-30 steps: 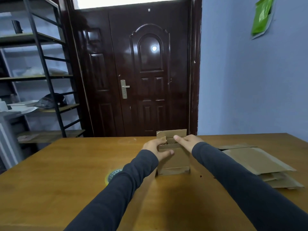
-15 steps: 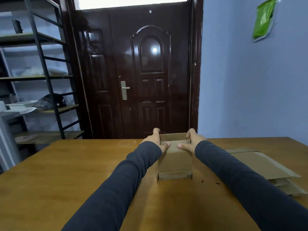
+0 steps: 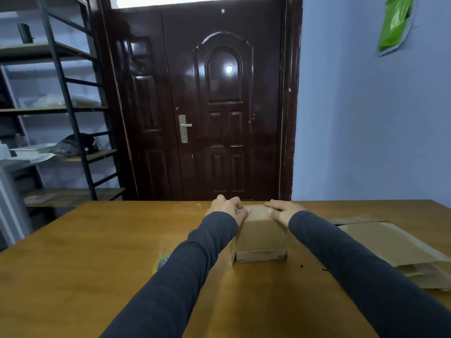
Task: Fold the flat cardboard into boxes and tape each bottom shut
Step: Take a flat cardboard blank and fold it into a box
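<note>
Small brown matte cardboard box is stood upright mid-bench, square-edged, with a paler strip along the bottom front. Glossy orange-brown wooden bench is seen underneath. Left grip is curled over the box's left top edge. Right grip is laid flat, fingers straight, pressed on the top. Flat tan cardboard blanks are stacked to the right, apart from the box. Versus 0.5 s ago: the open top is now closed flat, and both grips are moved from rim onto top.
</note>
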